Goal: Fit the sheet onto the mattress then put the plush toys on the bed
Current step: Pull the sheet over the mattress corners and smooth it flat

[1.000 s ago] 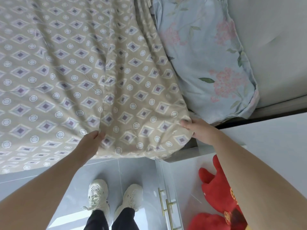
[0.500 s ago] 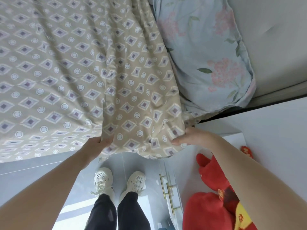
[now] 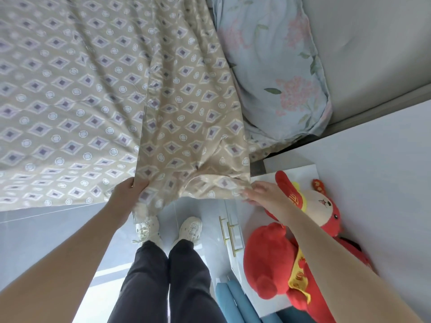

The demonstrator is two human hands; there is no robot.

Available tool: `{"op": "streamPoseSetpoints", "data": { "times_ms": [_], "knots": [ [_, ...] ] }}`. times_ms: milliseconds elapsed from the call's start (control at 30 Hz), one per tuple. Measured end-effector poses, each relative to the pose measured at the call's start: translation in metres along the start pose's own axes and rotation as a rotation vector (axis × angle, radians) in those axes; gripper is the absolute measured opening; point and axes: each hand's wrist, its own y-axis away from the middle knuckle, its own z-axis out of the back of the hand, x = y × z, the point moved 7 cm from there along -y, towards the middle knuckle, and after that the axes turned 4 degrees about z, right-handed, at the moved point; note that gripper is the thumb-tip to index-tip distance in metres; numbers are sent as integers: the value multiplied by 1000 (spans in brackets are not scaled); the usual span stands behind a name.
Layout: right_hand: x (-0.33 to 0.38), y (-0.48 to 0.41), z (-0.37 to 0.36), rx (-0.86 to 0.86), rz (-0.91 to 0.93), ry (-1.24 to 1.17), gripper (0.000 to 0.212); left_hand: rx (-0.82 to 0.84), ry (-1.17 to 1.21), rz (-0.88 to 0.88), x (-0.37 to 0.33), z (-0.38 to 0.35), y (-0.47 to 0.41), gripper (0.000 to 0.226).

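Two hands meet the sheet [image 3: 93,89] at its near corner (beige, with a diamond print); the cloth is spread out ahead and hangs over the edge toward the floor [image 3: 46,241]. The left hand [image 3: 127,194] grips a fold of the hem, fingers curled round the cloth. The right hand [image 3: 263,194] reaches the corner with fairly straight, blurred fingers; whether they pinch it I cannot tell. A flowered pillow [image 3: 275,73] lies just beside the sheet. Red plush toys [image 3: 268,259] sit on the white cabinet [image 3: 296,170], partly under the right arm.
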Motion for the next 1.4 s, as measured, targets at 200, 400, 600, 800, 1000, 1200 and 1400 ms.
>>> {"op": "streamPoseSetpoints", "data": {
  "times_ms": [200, 400, 600, 800, 1000, 1200, 1400],
  "knots": [
    [-6, 37, 19, -333, 52, -66, 20, -28, 71, 52, 4, 16, 8, 23],
    [-2, 55, 31, -771, 63, -182, 21, -225, -79, 0, 2, 35, 15, 25],
    [-22, 44, 28, -835, -51, -551, 30, -284, -197, -11, 3, 43, 11, 32],
    [-48, 36, 19, -744, -129, -761, 31, -266, -291, 28, 12, 34, -1, 31],
    [-56, 20, 40, -718, -227, -510, 22, -217, -464, 182, 17, 18, -12, 35],
    [-3, -44, 39, -550, -119, -393, 27, -183, -510, 51, -33, -21, -36, 34],
    [64, -120, 30, -417, -91, -317, 24, -152, -473, -25, -89, -36, -78, 30]
  ]
}}
